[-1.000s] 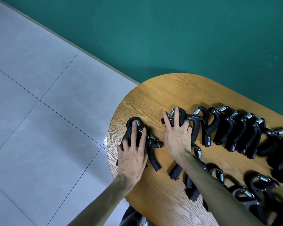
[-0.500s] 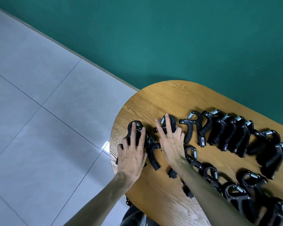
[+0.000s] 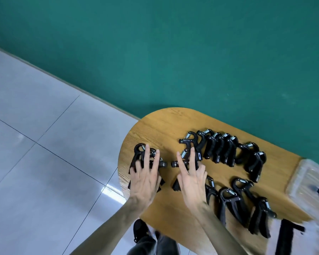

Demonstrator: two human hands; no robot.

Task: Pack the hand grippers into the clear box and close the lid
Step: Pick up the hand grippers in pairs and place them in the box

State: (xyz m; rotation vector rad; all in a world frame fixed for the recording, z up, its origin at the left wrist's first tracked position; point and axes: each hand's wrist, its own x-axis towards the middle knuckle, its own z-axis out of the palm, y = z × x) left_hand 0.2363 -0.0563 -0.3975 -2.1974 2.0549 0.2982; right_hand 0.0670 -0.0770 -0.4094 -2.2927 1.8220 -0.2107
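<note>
Several black hand grippers with steel springs lie on the wooden table [image 3: 155, 129]. My left hand [image 3: 145, 173] lies flat, fingers straight, on a small pile of grippers [image 3: 138, 153] at the table's left end. My right hand [image 3: 191, 173] presses with straight fingers on another gripper [image 3: 184, 159] just to the right. A back row of grippers [image 3: 221, 148] and a front row of grippers [image 3: 236, 196] lie further right. The clear box [image 3: 309, 181] shows blurred at the right edge, something dark inside it.
The table's rounded left end overhangs grey floor tiles [image 3: 44, 162]. A teal wall [image 3: 173, 52] runs behind the table. My legs and a dark shoe [image 3: 140, 230] stand below the front edge. A black strap-like object [image 3: 285, 236] lies blurred at the lower right.
The view has swung right, bringing the clear box into sight. My right hand has drawn its gripper nearer the front edge; my left hand stays on its pile.
</note>
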